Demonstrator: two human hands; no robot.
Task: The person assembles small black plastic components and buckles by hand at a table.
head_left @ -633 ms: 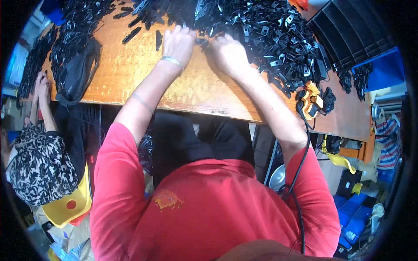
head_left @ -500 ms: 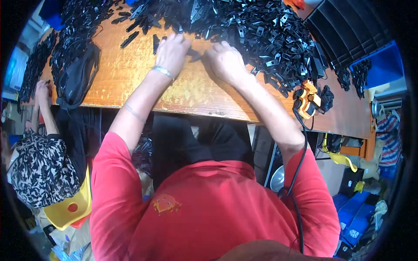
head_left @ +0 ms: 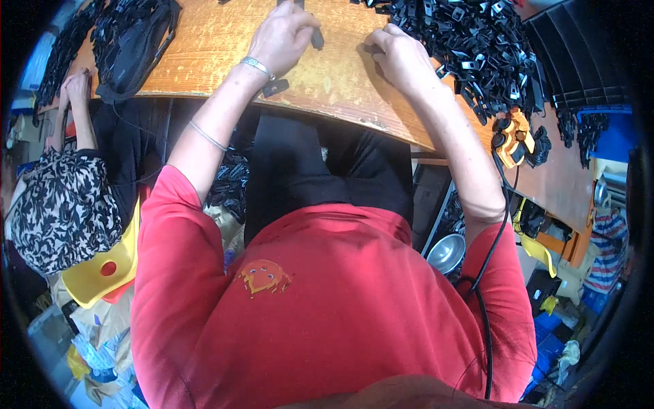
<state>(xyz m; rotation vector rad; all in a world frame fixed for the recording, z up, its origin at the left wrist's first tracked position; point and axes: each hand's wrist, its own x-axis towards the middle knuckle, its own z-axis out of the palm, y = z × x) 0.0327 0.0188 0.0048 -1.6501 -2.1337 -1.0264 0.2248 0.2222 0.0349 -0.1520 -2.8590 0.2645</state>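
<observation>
My left hand (head_left: 283,39) is over the wooden table, fingers bent down. A small black plastic piece (head_left: 317,39) sticks out at its fingertips and seems gripped by them. Beyond the knuckles another black piece (head_left: 294,3) shows at the top edge of the picture. Beside my left wrist a short black plastic piece (head_left: 275,87) lies near the table's front edge. To the right, apart from the left, my right hand (head_left: 403,60) has its fingers curled and thumb drawn in. Whatever it may hold is hidden.
A heap of black plastic clips (head_left: 470,51) rises beyond my right hand. An orange-and-black device (head_left: 513,138) with a cable sits right of my forearm. A black bag (head_left: 136,51) lies at the left, near another person's hands (head_left: 77,87). Black trays (head_left: 579,58) stand far right.
The view has shifted, so the table sits higher in the picture. My hands, close together before, are farther apart. A black piece now shows beside my left wrist.
</observation>
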